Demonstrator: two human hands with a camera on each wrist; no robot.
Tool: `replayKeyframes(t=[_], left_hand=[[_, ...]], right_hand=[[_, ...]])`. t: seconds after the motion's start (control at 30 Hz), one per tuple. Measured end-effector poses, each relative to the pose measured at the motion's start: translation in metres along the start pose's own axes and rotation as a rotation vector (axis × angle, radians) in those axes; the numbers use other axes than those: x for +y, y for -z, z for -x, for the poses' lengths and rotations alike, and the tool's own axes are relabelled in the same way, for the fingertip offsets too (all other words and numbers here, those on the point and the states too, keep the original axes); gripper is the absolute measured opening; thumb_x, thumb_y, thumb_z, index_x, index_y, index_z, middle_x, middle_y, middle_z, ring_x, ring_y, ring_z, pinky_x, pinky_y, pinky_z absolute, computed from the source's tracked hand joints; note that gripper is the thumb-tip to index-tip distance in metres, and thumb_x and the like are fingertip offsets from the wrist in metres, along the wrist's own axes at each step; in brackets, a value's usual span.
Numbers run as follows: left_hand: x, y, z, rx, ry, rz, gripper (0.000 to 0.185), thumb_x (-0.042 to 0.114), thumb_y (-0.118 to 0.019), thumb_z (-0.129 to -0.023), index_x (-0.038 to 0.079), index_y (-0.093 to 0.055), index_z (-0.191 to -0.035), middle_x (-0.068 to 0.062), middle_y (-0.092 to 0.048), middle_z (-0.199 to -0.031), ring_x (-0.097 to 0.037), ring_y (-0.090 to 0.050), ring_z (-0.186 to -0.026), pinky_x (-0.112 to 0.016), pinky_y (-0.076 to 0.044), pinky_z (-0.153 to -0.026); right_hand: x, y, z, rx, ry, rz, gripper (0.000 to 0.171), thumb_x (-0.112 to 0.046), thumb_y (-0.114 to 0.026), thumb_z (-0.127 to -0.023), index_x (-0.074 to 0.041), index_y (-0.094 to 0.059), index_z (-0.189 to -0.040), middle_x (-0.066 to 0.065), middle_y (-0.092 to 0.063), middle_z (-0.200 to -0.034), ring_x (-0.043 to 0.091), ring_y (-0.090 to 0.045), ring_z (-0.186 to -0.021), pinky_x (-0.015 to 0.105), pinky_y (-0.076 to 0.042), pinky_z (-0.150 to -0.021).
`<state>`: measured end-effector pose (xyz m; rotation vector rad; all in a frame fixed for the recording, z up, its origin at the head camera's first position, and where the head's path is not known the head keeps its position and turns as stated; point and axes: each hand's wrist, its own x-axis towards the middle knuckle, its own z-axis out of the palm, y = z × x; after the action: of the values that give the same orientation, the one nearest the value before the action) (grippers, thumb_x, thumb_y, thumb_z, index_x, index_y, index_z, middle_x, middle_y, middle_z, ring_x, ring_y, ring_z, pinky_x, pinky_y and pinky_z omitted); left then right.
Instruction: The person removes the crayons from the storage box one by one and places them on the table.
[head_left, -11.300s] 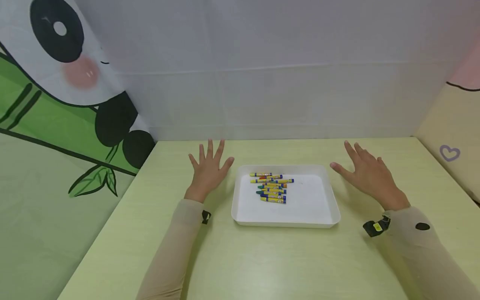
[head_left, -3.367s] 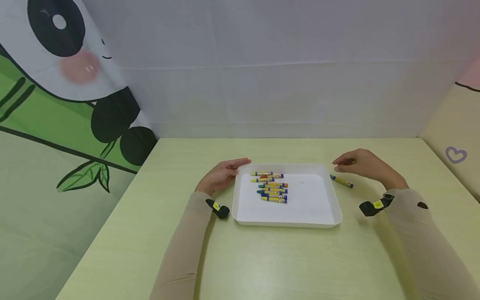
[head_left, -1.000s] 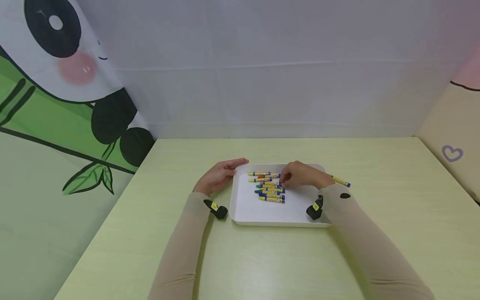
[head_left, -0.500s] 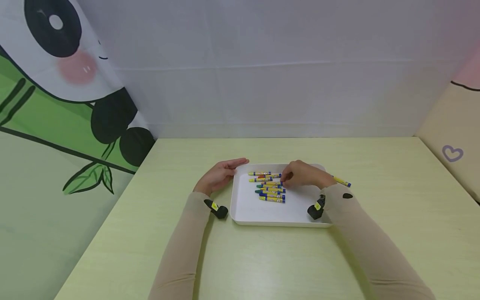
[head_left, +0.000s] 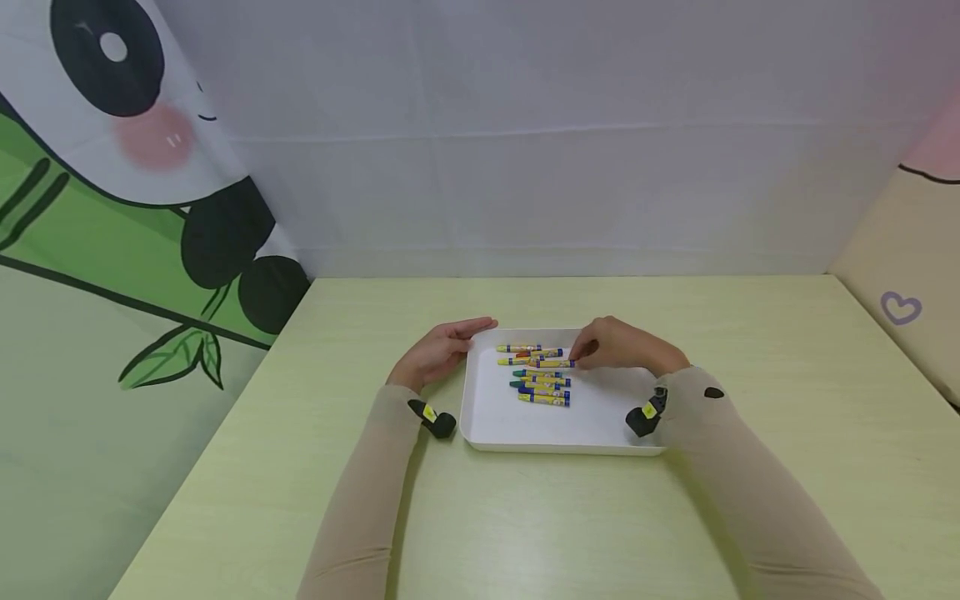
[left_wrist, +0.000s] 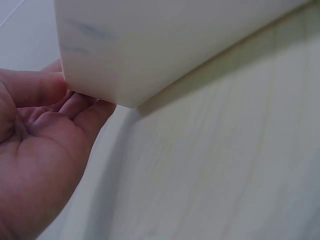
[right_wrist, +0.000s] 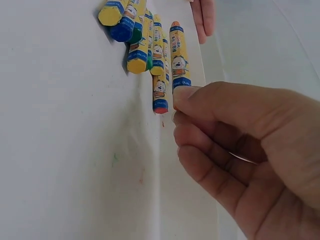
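Note:
A white tray (head_left: pixel 562 440) lies on the pale green table (head_left: pixel 525 517), with several yellow-wrapped crayons (head_left: pixel 542 383) heaped in its far left part. My right hand (head_left: pixel 579 358) is over the tray and pinches the blue end of an orange-tipped crayon (head_left: pixel 553 363) at the heap's edge. In the right wrist view my right hand (right_wrist: pixel 175 102) holds that crayon (right_wrist: pixel 178 55) beside the other crayons (right_wrist: pixel 137 47). My left hand (head_left: pixel 442 350) cups the tray's far left corner. In the left wrist view my left hand (left_wrist: pixel 35 150) has its thumb and fingers round that tray corner (left_wrist: pixel 150 45).
A panda-and-bamboo cloth (head_left: pixel 135 208) hangs at the left and a grey cloth wall (head_left: pixel 562 167) stands behind the table. A cream panel with a heart (head_left: pixel 900 308) is at the right. Bare tabletop (head_left: pixel 787 333) shows right of the tray.
My right hand reached into the tray, took one crayon by its end and has drawn it slightly right. The crayon lying on the table is now hidden behind my right wrist. The left hand stayed.

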<state>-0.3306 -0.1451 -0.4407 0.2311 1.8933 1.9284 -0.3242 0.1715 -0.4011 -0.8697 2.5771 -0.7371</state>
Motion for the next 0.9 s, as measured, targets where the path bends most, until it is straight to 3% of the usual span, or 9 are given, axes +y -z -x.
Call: replayKeyframes(t=[0.63, 0.9], left_hand=[[0.005, -0.005, -0.015, 0.044, -0.008, 0.009, 0.050, -0.008, -0.034, -0.098, 0.009, -0.046, -0.143, -0.002, -0.043, -0.151, -0.019, -0.033, -0.143, -0.039, -0.030, -0.116], [0.007, -0.007, -0.022, 0.059, -0.009, 0.021, 0.050, -0.008, -0.034, -0.097, 0.008, -0.046, -0.143, -0.002, -0.042, -0.151, -0.019, -0.032, -0.143, -0.040, -0.029, -0.116]], right_hand=[[0.034, 0.044, 0.015, 0.004, 0.010, -0.018, 0.017, -0.013, -0.069, -0.088, -0.011, -0.074, -0.104, 0.002, -0.070, -0.101, 0.014, -0.061, -0.089, 0.030, -0.054, -0.081], [0.059, 0.068, 0.029, 0.060, 0.038, -0.013, 0.017, -0.016, -0.069, -0.088, -0.011, -0.074, -0.103, 0.002, -0.070, -0.101, 0.013, -0.064, -0.088, 0.026, -0.053, -0.077]])
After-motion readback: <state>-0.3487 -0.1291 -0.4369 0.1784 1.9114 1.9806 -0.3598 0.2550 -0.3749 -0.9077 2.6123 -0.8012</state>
